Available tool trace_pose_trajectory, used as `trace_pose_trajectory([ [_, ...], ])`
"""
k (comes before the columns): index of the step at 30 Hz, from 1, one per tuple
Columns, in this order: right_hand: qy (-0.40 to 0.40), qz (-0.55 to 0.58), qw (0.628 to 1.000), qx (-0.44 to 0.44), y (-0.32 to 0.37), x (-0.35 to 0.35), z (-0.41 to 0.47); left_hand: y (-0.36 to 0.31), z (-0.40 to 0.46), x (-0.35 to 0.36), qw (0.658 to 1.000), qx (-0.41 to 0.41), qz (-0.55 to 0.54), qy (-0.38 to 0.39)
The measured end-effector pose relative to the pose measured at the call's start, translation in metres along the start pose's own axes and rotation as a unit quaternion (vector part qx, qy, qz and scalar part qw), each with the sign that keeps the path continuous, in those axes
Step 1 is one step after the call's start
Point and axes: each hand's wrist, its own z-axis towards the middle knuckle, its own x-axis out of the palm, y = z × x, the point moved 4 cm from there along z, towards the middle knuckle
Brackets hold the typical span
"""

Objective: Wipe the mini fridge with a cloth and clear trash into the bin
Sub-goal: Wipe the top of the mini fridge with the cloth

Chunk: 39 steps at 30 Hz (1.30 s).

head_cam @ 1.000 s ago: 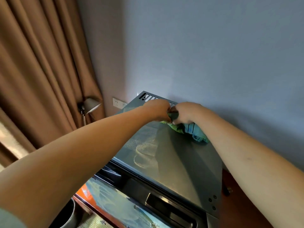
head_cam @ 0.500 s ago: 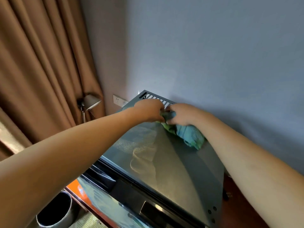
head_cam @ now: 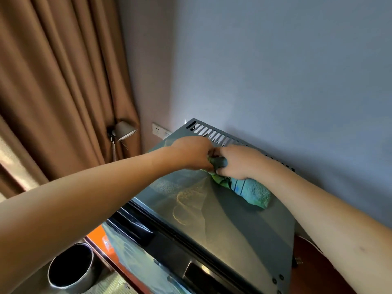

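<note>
Fingers (head_cam: 220, 171) of both hands clamped on bunched cloth (head_cam: 248, 188) — teal-green, striped, atop grey mini fridge (head_cam: 244, 225)

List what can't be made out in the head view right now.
- Fingers of the left hand and right hand: curled under, buried in the cloth.
- Vent slots at the fridge's back edge: partly covered by both hands.
- Fridge door front: cut off by the bottom edge, blurred.
- Bin contents: interior too dark.
- Wall socket: too small for detail.
</note>
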Motion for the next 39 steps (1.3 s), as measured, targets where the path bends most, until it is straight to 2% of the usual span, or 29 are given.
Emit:
trace_pose_trajectory([
  [3, -0.067, -0.035, 0.996, 0.039, -0.003, -0.007, 0.026, 0.011, 0.012, -0.008, 0.999, -0.031, 0.021, -0.035],
  [5, -0.123, -0.002, 0.989, 0.076, -0.006, -0.006, 0.041, 0.026, 0.021, -0.014, 0.996, -0.066, 0.004, -0.063],
  [7, -0.14, 0.032, 0.985, 0.093, -0.007, -0.003, 0.049, 0.034, 0.027, -0.016, 0.994, -0.084, -0.023, -0.065],
  [10, -0.126, 0.037, 0.988, 0.082, -0.009, 0.0, 0.048, 0.031, 0.027, -0.017, 0.995, -0.076, -0.026, -0.05],
  [15, -0.025, 0.042, 0.999, 0.018, 0.005, 0.004, 0.025, 0.027, 0.004, -0.011, 0.999, -0.035, -0.013, 0.014],
  [17, -0.011, 0.038, 0.999, 0.004, 0.01, 0.006, 0.021, 0.027, 0.002, -0.008, 1.0, -0.021, -0.003, 0.019],
  [19, -0.033, 0.028, 0.999, 0.02, 0.008, 0.003, 0.033, 0.029, 0.009, -0.009, 1.0, -0.016, 0.021, -0.002],
  [23, -0.135, 0.004, 0.988, 0.073, 0.001, -0.005, 0.05, 0.037, 0.028, -0.013, 0.997, -0.042, 0.02, -0.056],
  [28, -0.096, 0.044, 0.99, 0.096, 0.002, 0.0, 0.041, 0.036, 0.025, -0.016, 0.999, -0.022, -0.025, -0.038],
  [33, -0.011, 0.034, 0.997, 0.063, 0.021, 0.013, -0.005, 0.023, 0.001, -0.009, 0.996, 0.044, -0.057, 0.05],
  [36, -0.021, 0.078, 0.996, 0.047, 0.02, 0.011, -0.005, 0.017, 0.002, -0.008, 0.995, 0.057, -0.045, 0.062],
  [39, -0.084, 0.091, 0.988, 0.088, 0.009, 0.002, 0.016, 0.019, 0.01, -0.016, 0.999, 0.026, -0.039, 0.002],
])
